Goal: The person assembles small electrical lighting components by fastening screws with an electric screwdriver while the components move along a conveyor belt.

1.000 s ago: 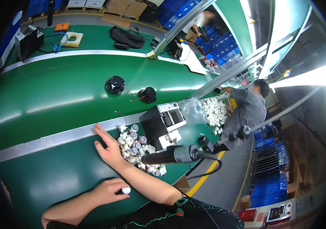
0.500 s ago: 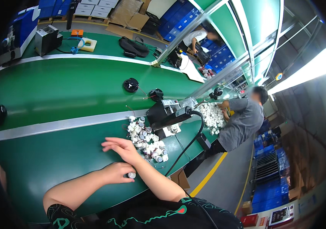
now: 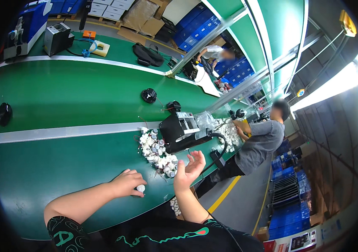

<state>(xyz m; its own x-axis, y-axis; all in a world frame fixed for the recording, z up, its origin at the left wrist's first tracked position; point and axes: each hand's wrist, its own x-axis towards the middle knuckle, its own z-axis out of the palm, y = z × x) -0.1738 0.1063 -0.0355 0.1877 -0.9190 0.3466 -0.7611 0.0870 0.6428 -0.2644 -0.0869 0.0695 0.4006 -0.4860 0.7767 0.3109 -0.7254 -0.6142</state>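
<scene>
My left hand [image 3: 127,184] rests low over the green bench, its thumb and fingers closed around a small white cylindrical part [image 3: 141,188]. My right hand [image 3: 190,170] is raised to the right, fingers spread and palm turned up, with nothing in it. Just left of it lies a loose heap of small white and grey motor-like parts [image 3: 156,151] with thin wires. Behind my right hand are a black boxy device [image 3: 174,126] and a dark cylindrical corded tool [image 3: 191,140], partly overlapping.
Beyond the bench, a green belt [image 3: 74,96] carries several round black parts [image 3: 148,95]. A black cable [image 3: 224,147] curves beside the tool. On the right, a co-worker in a grey shirt [image 3: 262,138] stands at another white heap [image 3: 229,136]. A carton of white parts [image 3: 175,206] sits below the bench edge.
My right hand has swung rightward from above my left wrist and turned palm up. My left hand has shifted slightly left, still holding the white part.
</scene>
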